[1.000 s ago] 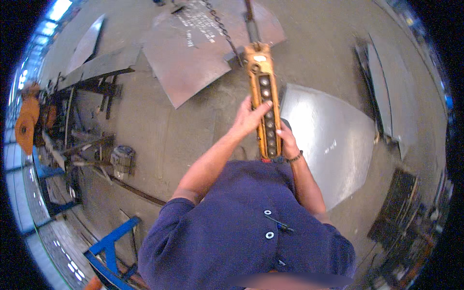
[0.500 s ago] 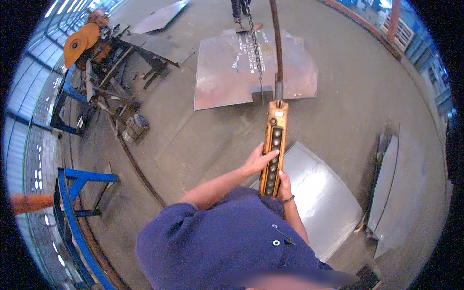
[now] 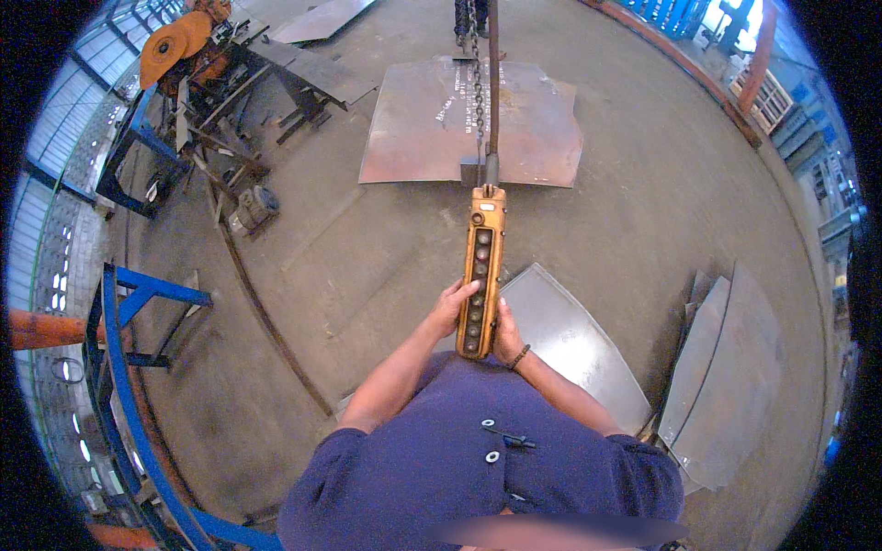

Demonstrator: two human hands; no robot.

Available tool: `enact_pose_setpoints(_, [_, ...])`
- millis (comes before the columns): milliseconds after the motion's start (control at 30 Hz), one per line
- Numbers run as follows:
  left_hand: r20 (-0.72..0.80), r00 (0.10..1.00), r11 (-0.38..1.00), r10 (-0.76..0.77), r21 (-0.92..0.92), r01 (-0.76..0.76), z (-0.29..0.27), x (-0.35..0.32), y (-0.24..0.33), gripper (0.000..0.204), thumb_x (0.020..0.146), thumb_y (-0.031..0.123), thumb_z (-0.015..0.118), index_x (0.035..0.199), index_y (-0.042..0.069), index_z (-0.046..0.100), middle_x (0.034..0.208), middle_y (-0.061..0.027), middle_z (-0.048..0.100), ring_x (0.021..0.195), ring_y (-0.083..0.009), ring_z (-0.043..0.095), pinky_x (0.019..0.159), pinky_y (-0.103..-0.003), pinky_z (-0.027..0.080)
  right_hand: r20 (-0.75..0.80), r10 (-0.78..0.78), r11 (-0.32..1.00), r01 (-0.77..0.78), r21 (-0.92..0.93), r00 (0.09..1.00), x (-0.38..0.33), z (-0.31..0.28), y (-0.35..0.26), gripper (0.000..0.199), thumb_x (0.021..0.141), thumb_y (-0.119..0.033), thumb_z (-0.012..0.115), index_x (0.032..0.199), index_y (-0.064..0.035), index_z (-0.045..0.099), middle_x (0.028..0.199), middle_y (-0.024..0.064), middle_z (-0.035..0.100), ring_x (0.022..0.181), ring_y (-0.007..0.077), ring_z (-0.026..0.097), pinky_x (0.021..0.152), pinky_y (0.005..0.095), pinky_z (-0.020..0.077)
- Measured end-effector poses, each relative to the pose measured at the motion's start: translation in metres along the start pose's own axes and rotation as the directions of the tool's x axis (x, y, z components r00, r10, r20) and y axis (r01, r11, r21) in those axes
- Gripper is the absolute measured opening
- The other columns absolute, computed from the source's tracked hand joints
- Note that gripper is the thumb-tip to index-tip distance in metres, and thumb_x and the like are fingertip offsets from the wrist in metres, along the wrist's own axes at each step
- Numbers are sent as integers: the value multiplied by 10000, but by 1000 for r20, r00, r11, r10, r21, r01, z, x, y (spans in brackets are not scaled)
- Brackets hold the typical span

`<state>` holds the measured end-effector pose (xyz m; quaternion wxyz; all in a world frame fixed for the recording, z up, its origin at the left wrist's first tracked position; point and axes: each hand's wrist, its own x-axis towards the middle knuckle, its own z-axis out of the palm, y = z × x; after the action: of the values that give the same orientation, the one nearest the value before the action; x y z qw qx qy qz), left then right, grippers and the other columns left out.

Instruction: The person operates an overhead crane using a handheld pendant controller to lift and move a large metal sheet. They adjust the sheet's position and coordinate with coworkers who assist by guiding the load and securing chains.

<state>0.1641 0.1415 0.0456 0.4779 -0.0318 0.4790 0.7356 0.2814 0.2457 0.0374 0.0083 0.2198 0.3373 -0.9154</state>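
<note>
A yellow hoist pendant control (image 3: 480,271) with a column of dark round buttons hangs upright from a thick cable (image 3: 493,83). My left hand (image 3: 450,305) grips its left side, the thumb lying on a button in the middle. Around the lower right side closes my right hand (image 3: 505,332), with a dark bracelet at the wrist. Beyond the pendant a chain (image 3: 478,92) runs down to a clamp (image 3: 472,171) at the near edge of a large, reddish-grey steel plate (image 3: 413,138) with white markings. Whether the plate touches the floor, I cannot tell.
Another person's legs (image 3: 462,23) show beyond the plate. Shiny sheet metal (image 3: 574,344) lies to my near right, with more grey sheets (image 3: 726,367) farther right. On the left are a blue steel frame (image 3: 156,292), a motor (image 3: 254,209) and an orange-wheeled machine (image 3: 170,50).
My view has shifted, so the pendant and both hands appear farther left. The pendant stands straighter against the body. Both hands keep their hold, the left thumb still on the buttons.
</note>
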Motion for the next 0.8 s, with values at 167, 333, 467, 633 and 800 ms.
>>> enact_pose_setpoints(167, [28,991,988,127,88,-129,4,-36,-3,558,844,211,679,1338,43,482,1199,-95,617,1064,-231,624,912,-376,527,108,-17,994,28,-102,994,-3,3,5,652,981,-590,372,1393,-89,437,1239,87,604,1132,219,588,986,394,474])
enact_pose_setpoints(333, [9,997,997,72,9,-72,41,-56,13,725,734,121,701,1395,22,417,1234,-114,591,1134,-241,584,1009,-422,470,101,255,916,-206,-343,962,-18,2,-54,716,963,-642,356,1456,-122,369,1312,93,564,1194,228,548,1014,422,446])
enact_pose_setpoints(467, [46,972,969,231,-98,-225,72,-57,27,795,690,54,638,1435,39,359,1263,-121,571,1144,-261,584,1025,-429,466,379,93,993,-59,-101,921,-25,14,-114,636,989,-579,373,1437,-127,358,1323,67,527,1201,195,537,1008,396,459])
enact_pose_setpoints(633, [46,961,951,272,-164,-261,68,-87,25,832,664,20,605,1451,63,336,1280,-114,565,1159,-259,580,1031,-429,468,351,138,976,-67,-206,926,-48,42,-100,667,990,-551,389,1490,-122,281,1409,69,455,1277,222,473,1056,388,414])
enact_pose_setpoints(800, [76,944,931,320,-213,-298,54,-76,14,808,673,7,607,1436,67,350,1270,-106,576,1146,-252,588,1019,-415,475,278,52,925,59,-376,959,-36,28,-82,711,943,-348,576,1507,-66,246,1402,94,463,1261,201,479,1040,348,420])
